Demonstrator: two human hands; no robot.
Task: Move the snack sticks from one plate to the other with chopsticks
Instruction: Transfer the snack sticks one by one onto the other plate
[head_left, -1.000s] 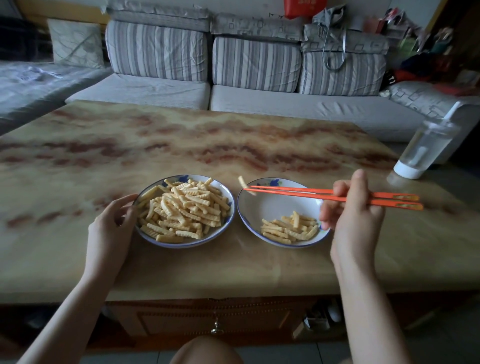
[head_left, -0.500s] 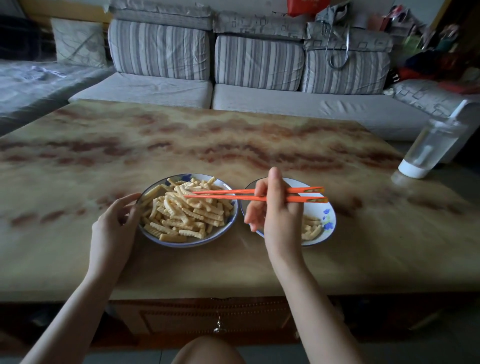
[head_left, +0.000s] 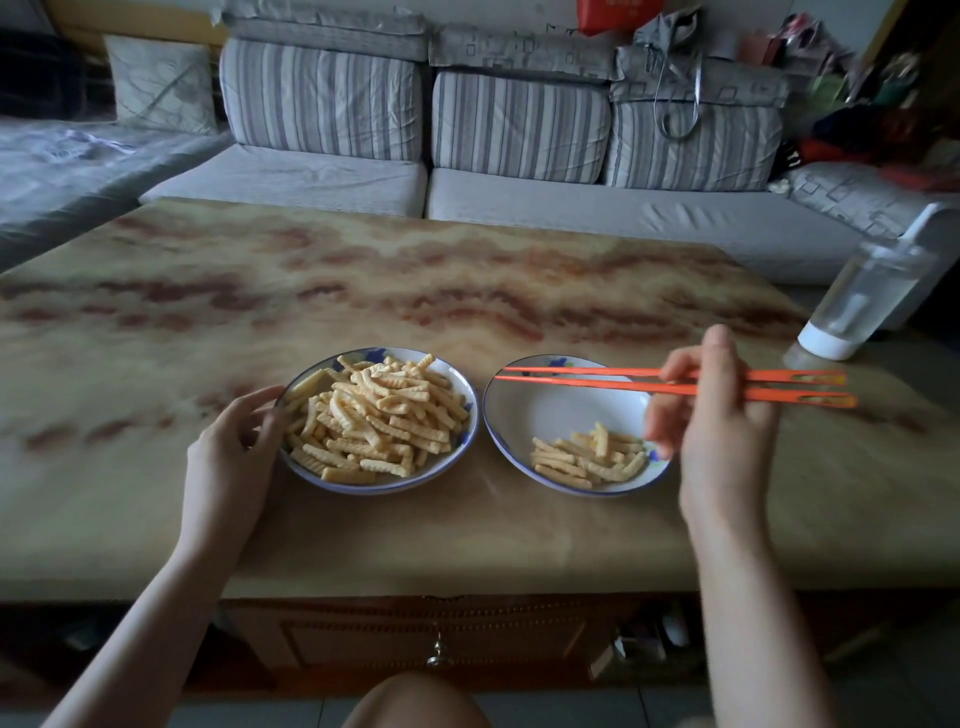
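A: We face a grey striped sofa (head_left: 519, 208) behind a broad marbled table (head_left: 467, 291).

B: Near the table's front edge we see two plates side by side, just apart. A clear bottle (head_left: 862, 301) stands far right.

A: The left plate (head_left: 464, 387) is heaped with snack sticks (head_left: 379, 410). The right plate (head_left: 561, 410) holds a small pile (head_left: 592, 457) at its near side.

B: Our left hand (head_left: 228, 457) curls its fingers around the left plate's outer rim.

A: Our right hand (head_left: 722, 436) grips orange chopsticks (head_left: 597, 384), level above the right plate's far half. Their tips are slightly apart and carry nothing.
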